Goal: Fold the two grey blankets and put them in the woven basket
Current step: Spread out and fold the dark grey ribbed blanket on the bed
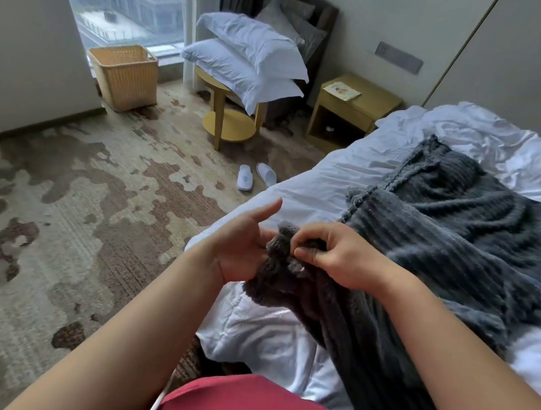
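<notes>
Grey blanket point(365, 335) corner on the bed point(279, 342)
Right hand point(341, 257) pinches the corner; left hand point(240, 248), released, touches it.

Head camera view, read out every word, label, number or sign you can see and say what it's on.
Nothing here can be read.
Leaflet on the bedside table: printing too small and blurred to read.
Slipper on the carpet: faint toe mark, too blurred to read.
Wall panel: no legible marking.
</notes>
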`<state>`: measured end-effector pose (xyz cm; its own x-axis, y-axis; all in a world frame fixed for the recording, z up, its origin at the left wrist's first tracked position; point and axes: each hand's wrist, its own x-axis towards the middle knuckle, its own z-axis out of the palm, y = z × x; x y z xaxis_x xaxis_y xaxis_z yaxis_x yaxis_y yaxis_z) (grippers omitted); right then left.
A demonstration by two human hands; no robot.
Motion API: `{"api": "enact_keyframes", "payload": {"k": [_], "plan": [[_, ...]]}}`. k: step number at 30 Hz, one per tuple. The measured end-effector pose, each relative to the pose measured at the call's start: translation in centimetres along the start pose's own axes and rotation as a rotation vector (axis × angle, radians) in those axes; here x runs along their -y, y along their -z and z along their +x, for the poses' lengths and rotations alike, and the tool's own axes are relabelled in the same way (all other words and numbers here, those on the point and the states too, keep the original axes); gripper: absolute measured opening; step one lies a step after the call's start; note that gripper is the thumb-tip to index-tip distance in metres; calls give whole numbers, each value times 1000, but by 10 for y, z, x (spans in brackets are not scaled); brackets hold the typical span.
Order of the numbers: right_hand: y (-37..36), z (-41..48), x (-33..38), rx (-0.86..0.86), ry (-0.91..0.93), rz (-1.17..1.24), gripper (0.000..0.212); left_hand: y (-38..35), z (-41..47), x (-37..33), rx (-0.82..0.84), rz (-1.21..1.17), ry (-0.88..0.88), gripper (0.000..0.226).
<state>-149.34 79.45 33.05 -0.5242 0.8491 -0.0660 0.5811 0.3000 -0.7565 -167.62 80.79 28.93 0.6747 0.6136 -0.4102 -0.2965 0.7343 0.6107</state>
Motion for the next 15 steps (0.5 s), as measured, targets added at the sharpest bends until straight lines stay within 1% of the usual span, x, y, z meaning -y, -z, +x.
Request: {"api": "enact_keyframes", "payload": {"k": [3,5,7,8,9,11,13,15], "plan": [[-5,2,-4,-179,4,52,31,-2,-10,5,87,95,-64,47],[-9,5,-5,-265,2,66,34,-5,-10,15,128,165,-131,38],[-15,9,-7,-353,-45,110,31,-5,-8,23,93,233,-219,38],[-16,10,-7,-420,-92,136,26,-5,-5,26,33,276,-259,39],[-16,11,-9,-497,-143,138,21,-5,-3,27,-67,320,-289,35],[-13,12,-12,-613,-226,53,9,-2,0,27,-336,350,-308,25],[-7,10,-12,-609,-276,-75,7,4,4,25,-533,338,-309,20],[-1,5,-4,-530,-316,-123,7,7,6,25,-598,342,-315,16]]}}
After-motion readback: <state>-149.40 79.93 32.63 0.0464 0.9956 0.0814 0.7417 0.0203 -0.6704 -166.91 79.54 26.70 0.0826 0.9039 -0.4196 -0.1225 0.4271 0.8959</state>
